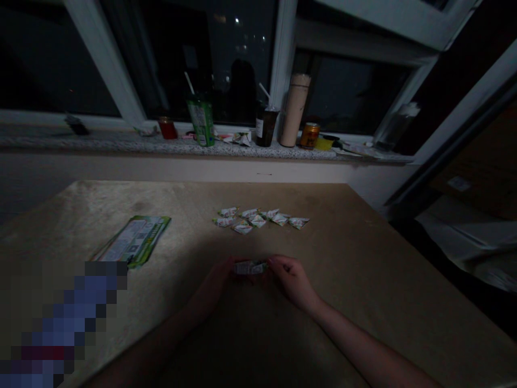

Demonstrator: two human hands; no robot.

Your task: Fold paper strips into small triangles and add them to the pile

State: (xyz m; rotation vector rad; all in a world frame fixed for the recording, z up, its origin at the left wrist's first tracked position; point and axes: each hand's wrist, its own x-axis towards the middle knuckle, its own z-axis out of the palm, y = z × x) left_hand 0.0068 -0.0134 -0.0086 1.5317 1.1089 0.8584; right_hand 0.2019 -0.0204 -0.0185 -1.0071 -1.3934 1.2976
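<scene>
Head view: both hands pinch a paper strip low over the table.
The left hand and right hand each grip one end of the strip, its long axis running hand to hand. Just beyond the fingertips lies a cluster of folded pieces, seemingly finished. Leaflets lie well left of the left hand, so more work likely remains.

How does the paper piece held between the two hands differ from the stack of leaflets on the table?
The paper piece is small and narrow; the stack of leaflets is far larger, flat sheets. The paper piece is pinched between the left hand and right hand; the stack of leaflets lies untouched on the table, off to their left. Both show green and white print.
</scene>
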